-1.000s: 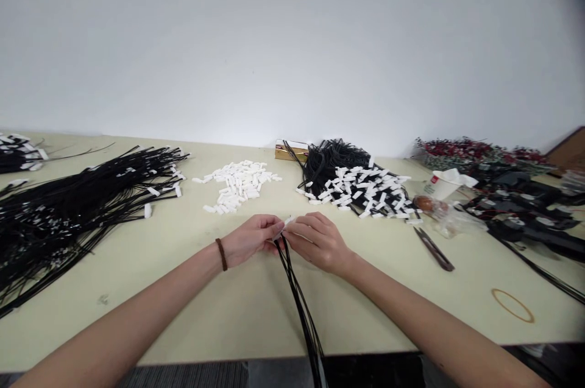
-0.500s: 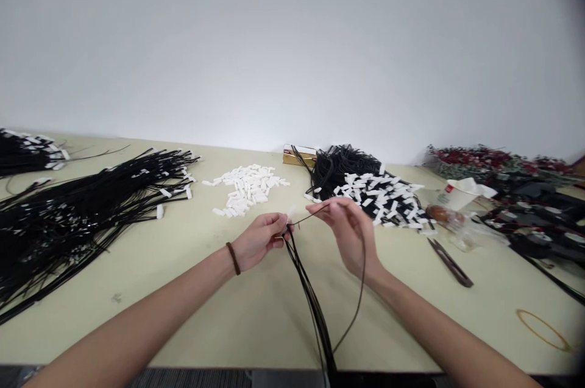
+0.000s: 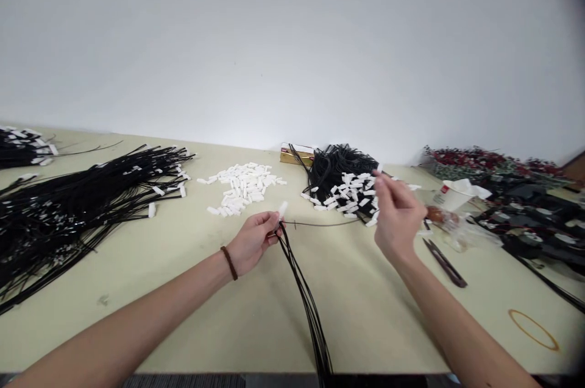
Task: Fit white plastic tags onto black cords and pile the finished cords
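My left hand (image 3: 256, 240) pinches a small white plastic connector (image 3: 283, 209) together with the upper ends of several thin black cables (image 3: 304, 296). These cables hang down past the table's front edge. From the left fingertips a single thin dark wire (image 3: 326, 225) runs almost level toward my right hand (image 3: 398, 214). The right hand is closed, raised with thumb and forefinger pressed together. Its grip on the wire is partly hidden by the hand. Behind it lies a pile of white-tipped black cables (image 3: 345, 162).
Loose white connectors (image 3: 247, 184) lie heaped mid-table. A large bundle of black cables (image 3: 91, 211) spreads at left. On the right are thread snips (image 3: 445, 263), a paper cup (image 3: 452, 194), a plastic bag (image 3: 475, 236) and a yellow rubber band (image 3: 534, 330). A golden box (image 3: 289, 158) stands near the wall.
My right hand has moved right, away from the left, drawing the thin wire out straighter. The left hand keeps its hold on the connector and cables.
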`<move>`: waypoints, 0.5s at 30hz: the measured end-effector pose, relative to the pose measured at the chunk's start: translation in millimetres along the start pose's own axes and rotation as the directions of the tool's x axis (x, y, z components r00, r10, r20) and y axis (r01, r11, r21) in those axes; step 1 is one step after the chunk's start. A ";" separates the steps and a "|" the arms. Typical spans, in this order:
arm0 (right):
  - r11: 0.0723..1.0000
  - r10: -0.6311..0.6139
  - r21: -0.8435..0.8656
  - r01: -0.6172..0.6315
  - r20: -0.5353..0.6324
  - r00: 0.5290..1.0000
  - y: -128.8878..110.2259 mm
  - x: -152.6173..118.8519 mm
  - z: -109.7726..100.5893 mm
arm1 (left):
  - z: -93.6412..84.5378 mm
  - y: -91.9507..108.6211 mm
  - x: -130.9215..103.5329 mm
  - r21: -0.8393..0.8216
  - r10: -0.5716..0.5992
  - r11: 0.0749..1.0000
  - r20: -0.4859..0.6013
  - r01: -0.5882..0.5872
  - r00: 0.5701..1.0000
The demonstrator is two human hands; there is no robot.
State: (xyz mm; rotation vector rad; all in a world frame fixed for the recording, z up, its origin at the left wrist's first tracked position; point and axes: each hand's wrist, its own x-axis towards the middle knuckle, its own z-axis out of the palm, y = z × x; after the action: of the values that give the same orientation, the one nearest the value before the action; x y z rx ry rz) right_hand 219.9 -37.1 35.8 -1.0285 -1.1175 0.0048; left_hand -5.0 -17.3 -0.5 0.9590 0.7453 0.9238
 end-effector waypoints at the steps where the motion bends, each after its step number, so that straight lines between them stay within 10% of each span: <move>1: 0.981 -0.159 -0.102 0.167 0.083 0.984 -3.0 -7.8 3.3 | 0.1 0.1 0.1 -0.003 -0.006 1.000 -0.004 0.006 1.000; 7: 0.662 -0.633 -0.118 0.741 0.441 0.636 -3.2 -45.0 22.9 | 1.8 0.1 0.0 -0.002 -0.032 0.999 0.009 0.032 0.999; 15: 0.617 -0.650 -0.156 0.772 0.453 0.611 2.5 -46.3 25.6 | 5.4 -0.5 -3.4 -0.011 -0.048 0.999 0.047 0.048 0.998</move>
State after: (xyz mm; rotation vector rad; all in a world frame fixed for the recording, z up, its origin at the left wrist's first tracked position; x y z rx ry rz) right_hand 179.7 -40.4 1.5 -0.8077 -1.8736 -0.7190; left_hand -1.7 -22.3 1.6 0.9452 0.7191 0.8605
